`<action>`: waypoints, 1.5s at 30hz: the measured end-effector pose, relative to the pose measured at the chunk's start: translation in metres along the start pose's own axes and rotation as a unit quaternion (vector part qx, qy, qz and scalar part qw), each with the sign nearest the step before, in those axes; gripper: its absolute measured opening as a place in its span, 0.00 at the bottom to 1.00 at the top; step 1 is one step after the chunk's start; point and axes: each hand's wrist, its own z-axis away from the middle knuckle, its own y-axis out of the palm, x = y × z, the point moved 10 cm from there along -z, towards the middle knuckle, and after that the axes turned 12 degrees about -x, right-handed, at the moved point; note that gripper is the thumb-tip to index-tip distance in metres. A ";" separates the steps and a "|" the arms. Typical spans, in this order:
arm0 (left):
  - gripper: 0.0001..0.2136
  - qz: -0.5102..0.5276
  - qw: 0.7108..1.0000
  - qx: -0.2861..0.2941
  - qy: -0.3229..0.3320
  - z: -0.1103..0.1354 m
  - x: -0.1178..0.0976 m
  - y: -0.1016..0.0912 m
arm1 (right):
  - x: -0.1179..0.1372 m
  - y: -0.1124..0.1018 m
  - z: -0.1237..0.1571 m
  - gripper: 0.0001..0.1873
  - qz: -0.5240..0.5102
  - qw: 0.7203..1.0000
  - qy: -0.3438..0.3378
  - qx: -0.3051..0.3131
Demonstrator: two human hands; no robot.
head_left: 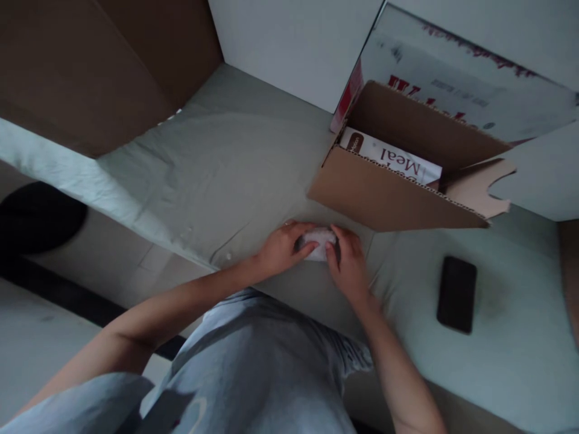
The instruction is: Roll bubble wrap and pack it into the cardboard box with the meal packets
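We have both hands brought together over the pale green sheet (244, 157), curled around a small pale bundle (322, 237). Our left hand (283, 248) holds it from nine o'clock, fingers bent over its far edge and thumb laid across the front. Our right hand (351, 258) grips it from three o'clock, its fingers narrowed around that end and its thumb also on the near side. We cannot tell whether the bundle touches the sheet.

Near the hands, at two o'clock from the bundle, stands an open cardboard box (389, 188); inside it we see a white carton (423, 171) (the word "Meal" reads upside down to us). Behind the box, between one and two o'clock, leans a large panel (452, 78) with red lettering, its edges blurred. Just past three o'clock, well apart from our right hand, a black phone-like object (458, 294) lies flat on the sheet. At ten o'clock, a large brown carton (90, 72) stands at the sheet's edge.
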 end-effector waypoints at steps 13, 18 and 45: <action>0.34 0.072 0.993 -0.040 -0.084 0.022 -0.015 -0.007 | -0.022 0.006 0.014 0.12 -0.183 0.968 0.172 -0.018; 0.31 0.155 0.985 -0.026 -0.073 0.020 -0.036 -0.006 | -0.011 -0.025 0.030 0.19 -0.242 0.958 0.155 -0.004; 0.17 0.194 0.967 0.084 -0.143 0.043 0.001 -0.014 | -0.024 -0.187 -0.147 0.08 0.391 0.912 0.115 -0.058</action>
